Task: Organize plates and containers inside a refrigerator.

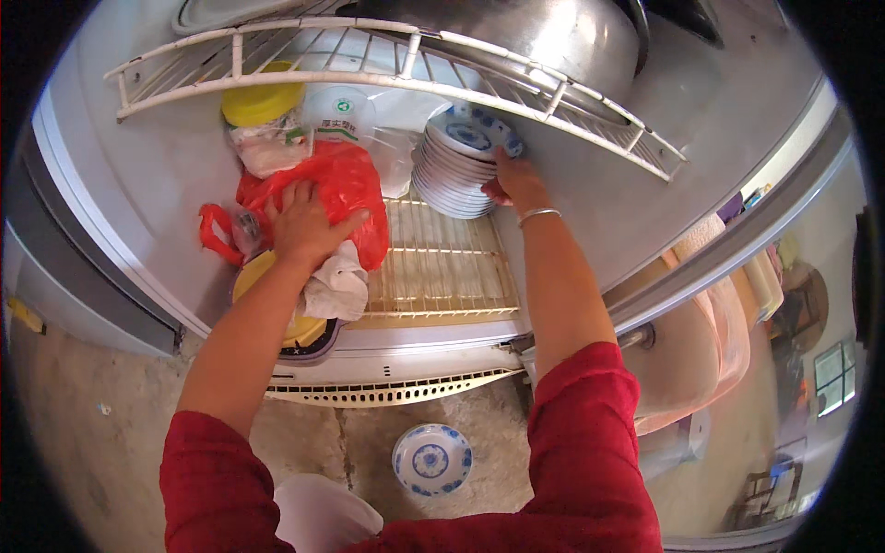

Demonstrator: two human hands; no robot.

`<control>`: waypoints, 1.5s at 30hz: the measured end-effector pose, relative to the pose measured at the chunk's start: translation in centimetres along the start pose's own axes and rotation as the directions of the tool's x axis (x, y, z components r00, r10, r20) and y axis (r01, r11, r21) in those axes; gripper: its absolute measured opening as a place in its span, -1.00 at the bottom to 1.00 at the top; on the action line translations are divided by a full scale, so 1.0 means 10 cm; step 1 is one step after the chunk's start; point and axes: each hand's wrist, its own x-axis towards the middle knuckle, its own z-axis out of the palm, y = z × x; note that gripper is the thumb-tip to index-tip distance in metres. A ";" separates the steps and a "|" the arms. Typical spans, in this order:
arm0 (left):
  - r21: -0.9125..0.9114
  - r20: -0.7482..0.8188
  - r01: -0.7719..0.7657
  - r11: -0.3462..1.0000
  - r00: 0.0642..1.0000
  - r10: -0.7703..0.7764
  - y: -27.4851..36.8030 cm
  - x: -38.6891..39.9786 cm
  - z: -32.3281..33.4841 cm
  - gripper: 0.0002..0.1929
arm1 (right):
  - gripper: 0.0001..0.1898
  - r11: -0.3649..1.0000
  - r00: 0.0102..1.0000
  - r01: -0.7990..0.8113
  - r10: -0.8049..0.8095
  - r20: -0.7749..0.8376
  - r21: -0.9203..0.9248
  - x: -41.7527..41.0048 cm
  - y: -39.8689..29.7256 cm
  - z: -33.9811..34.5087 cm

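Inside a white fridge cabinet, my left hand (301,225) lies spread on a crumpled red plastic bag (356,186). Beneath my left forearm is a yellow round item with a dark rim (256,276), and a crumpled white wrapping (339,283) sits beside it. My right hand (517,181), with a bracelet at the wrist, grips the right side of a tall stack of blue-and-white plates (453,176). That stack stands on the wire bottom shelf (449,276) at the back right. On the floor below is another blue-and-white plate or shallow bowl (432,460).
A white wire shelf (408,59) overhangs both hands and carries a large metal pot (539,34). A yellow-lidded jar (263,97) and clear plastic packaging (387,152) stand behind the bag. The open door (733,263) is at right. A slotted strip (401,394) edges the cabinet's base.
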 end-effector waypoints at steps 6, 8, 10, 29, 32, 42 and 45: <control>0.036 0.008 0.019 0.999 1.000 -0.019 -0.03 -0.07 -0.05 -0.09 | -0.41 0.912 0.830 0.358 -0.409 -0.380 -0.198 0.08 0.30 0.20; 0.038 0.021 0.015 0.999 1.000 -0.016 0.03 -0.08 -0.07 -0.08 | -0.38 0.888 0.805 0.385 -0.456 -0.379 -0.250 0.28 0.45 0.14; 0.038 0.042 0.017 0.999 0.999 -0.018 0.07 -0.06 -0.07 -0.07 | -0.43 0.909 0.850 0.390 -0.417 -0.323 -0.148 0.34 0.50 0.08; 0.149 0.068 0.059 0.987 0.995 -0.070 -0.17 0.12 0.21 0.14 | -0.54 0.704 0.856 0.117 0.286 0.430 -0.701 -3.11 4.08 0.57; 0.059 0.168 -0.021 0.998 0.986 0.011 -0.20 0.18 0.10 0.10 | -0.53 0.744 0.845 0.026 0.340 0.412 -0.668 -3.15 4.48 0.69; 0.121 0.075 0.000 0.993 0.997 -0.009 -0.19 0.19 0.17 0.06 | -0.70 0.599 0.896 0.262 0.140 0.421 -0.756 -3.03 3.82 0.50; 0.136 0.059 0.008 0.991 0.998 -0.017 -0.09 0.12 0.02 0.03 | -0.75 0.566 0.823 0.438 0.060 0.565 -0.698 -3.03 3.33 0.21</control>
